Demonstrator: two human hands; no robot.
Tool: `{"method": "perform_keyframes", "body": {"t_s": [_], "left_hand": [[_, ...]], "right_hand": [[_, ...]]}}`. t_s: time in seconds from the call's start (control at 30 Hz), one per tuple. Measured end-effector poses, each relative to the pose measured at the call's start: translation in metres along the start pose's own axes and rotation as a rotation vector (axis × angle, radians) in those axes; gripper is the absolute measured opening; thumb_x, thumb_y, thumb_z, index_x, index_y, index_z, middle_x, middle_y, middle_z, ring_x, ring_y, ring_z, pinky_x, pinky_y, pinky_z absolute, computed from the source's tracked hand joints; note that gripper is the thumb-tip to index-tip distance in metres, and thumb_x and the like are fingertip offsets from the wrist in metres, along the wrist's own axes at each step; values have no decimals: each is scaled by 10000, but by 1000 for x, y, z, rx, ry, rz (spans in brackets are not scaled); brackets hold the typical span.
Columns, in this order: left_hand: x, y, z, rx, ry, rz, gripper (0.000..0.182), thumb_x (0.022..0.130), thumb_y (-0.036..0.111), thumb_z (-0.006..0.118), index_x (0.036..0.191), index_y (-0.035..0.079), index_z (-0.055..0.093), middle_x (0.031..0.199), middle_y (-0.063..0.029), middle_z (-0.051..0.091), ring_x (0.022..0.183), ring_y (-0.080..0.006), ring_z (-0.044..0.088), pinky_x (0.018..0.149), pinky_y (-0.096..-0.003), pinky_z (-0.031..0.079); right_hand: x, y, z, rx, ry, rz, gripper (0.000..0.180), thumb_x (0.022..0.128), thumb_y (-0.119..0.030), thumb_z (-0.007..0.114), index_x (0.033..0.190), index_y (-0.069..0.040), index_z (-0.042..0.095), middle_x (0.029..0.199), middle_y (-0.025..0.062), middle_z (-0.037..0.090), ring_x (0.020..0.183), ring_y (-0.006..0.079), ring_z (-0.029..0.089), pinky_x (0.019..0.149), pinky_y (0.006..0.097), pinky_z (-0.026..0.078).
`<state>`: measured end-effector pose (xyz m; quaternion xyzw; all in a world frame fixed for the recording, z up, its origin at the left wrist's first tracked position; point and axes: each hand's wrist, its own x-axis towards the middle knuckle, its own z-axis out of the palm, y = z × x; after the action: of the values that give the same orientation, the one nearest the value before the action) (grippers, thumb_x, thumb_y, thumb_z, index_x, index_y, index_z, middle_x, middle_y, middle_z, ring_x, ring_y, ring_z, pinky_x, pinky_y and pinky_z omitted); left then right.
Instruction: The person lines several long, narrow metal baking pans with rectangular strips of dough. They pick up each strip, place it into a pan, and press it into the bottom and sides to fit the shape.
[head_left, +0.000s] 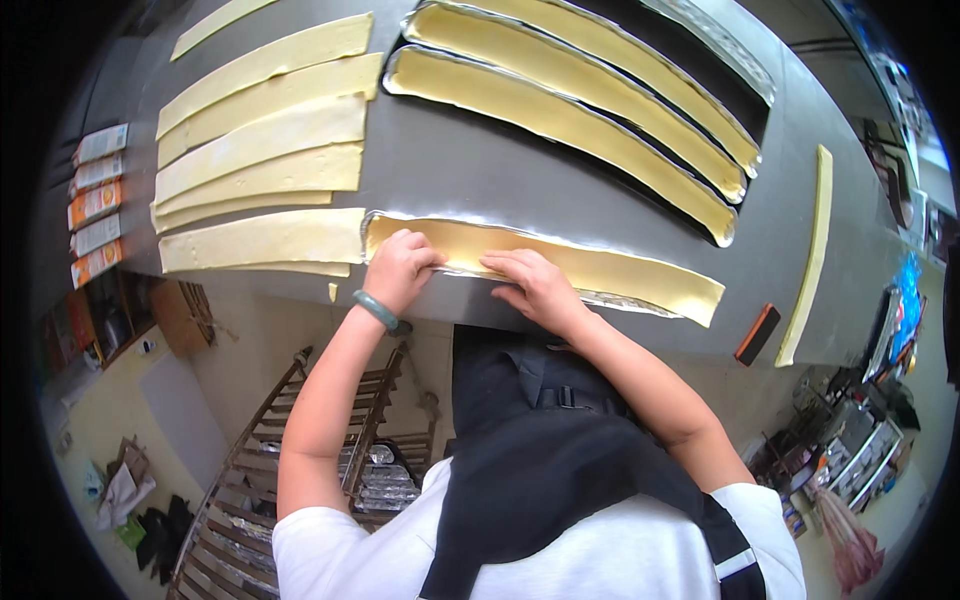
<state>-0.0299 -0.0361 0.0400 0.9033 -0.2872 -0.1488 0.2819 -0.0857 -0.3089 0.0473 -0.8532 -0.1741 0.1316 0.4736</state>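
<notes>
A long foil tray lined with a sheet of pale yellow dough (622, 268) lies along the table's near edge. At its left part, my left hand (405, 266) has its fingertips on the dough and the near rim. My right hand (536, 285) touches the same near wall a little to the right, fingers bent, thumb outside the rim. Towards the right end the dough spreads over the foil edge. Left of the tray lie flat dough strips (262, 240), some overlapping. Beyond it, several dough-lined foil trays (555, 124) rest on a black baking tray (510, 131).
A narrow dough strip (808, 255) and an orange-edged phone (757, 335) lie at the right of the metal table (465, 172). Several cartons (96, 204) stand at the far left. Below the table, at left, is a slatted rack (247, 480) holding foil trays.
</notes>
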Motion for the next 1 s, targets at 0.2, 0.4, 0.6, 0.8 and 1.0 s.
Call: {"method": "perform_keyframes", "body": {"t_s": [0.2, 0.4, 0.6, 0.8, 1.0], "left_hand": [[24, 69, 2, 220, -90, 101, 1033, 641, 396, 859, 1524, 168, 374, 1515, -60, 381, 1411, -265, 339, 1192, -446, 240], [53, 83, 52, 385, -114, 55, 1248, 603, 488, 874, 1580, 81, 213, 1630, -77, 248, 1507, -251, 225, 1267, -475, 94], [51, 85, 56, 372, -98, 27, 1183, 640, 442, 865, 1563, 46, 240, 1599, -89, 308, 1480, -245, 279, 1262, -474, 112], [50, 82, 58, 354, -58, 40, 1172, 646, 422, 865, 1561, 40, 240, 1596, -93, 316, 1474, -246, 290, 1259, -475, 124], [43, 78, 62, 327, 68, 191, 968, 692, 289, 805, 1532, 133, 350, 1550, -76, 367, 1445, -247, 325, 1245, -453, 166]], "right_hand": [[-58, 26, -86, -529, 422, 202, 413, 779, -119, 775, 1169, -55, 656, 1217, 120, 623, 1126, 326, 584, 1022, 433, 442], [-94, 41, -104, -727, 335, 139, 292, 803, -178, 758, 1065, -78, 679, 1068, 55, 670, 1016, 278, 622, 925, 419, 475], [-98, 44, -103, -541, 185, 112, 309, 813, -216, 755, 1040, -98, 582, 1003, 83, 652, 974, 278, 627, 893, 392, 466], [-69, 41, -101, -464, 33, 86, 362, 813, -177, 738, 1117, -81, 569, 1128, 101, 625, 1070, 290, 610, 953, 408, 453], [-83, 55, -120, -563, -183, -91, 372, 814, -161, 712, 1149, -84, 569, 1436, 106, 448, 1248, 302, 518, 1052, 431, 425]]}}
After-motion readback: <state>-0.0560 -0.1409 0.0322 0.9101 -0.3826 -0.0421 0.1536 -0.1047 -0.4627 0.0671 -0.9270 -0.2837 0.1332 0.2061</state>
